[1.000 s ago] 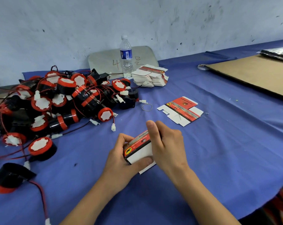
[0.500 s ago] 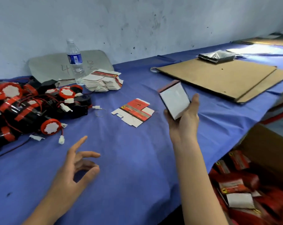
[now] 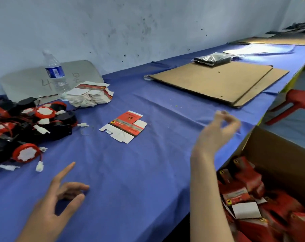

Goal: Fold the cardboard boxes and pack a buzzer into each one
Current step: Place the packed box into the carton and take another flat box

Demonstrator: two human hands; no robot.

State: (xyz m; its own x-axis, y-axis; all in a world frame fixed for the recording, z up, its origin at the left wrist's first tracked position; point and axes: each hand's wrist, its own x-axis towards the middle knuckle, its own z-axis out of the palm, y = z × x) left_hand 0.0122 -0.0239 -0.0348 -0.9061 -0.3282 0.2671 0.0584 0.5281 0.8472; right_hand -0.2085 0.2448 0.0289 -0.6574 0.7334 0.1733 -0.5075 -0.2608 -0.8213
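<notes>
The left hand hovers low over the blue cloth-covered table, forefinger stretched forward, the other fingers and thumb loosely spread, holding nothing. The right hand is raised above the table's right edge; it is blurred, its fingers loosely curled toward the thumb around empty air. Half a second ago this hand carried a folded red-and-white box, and that box is no longer in it. The left hand is much as it was then.

Below the table edge on the right stands an open brown cardboard carton, filled with closed red printed boxes lying in a jumble.

On the cloth, at the left, lies a heap of round black-and-red buzzers with red wires and white plugs. Mid-table, apart from both hands, a flat unfolded red-and-white box blank lies alone. Behind it sits a stack of flat box blanks, just beside a clear plastic water bottle that stands before a grey board leaning on the wall. Farther right lie large brown cardboard sheets, with a dark shiny foil packet on their far edge. A red plastic stool stands beyond the table.
</notes>
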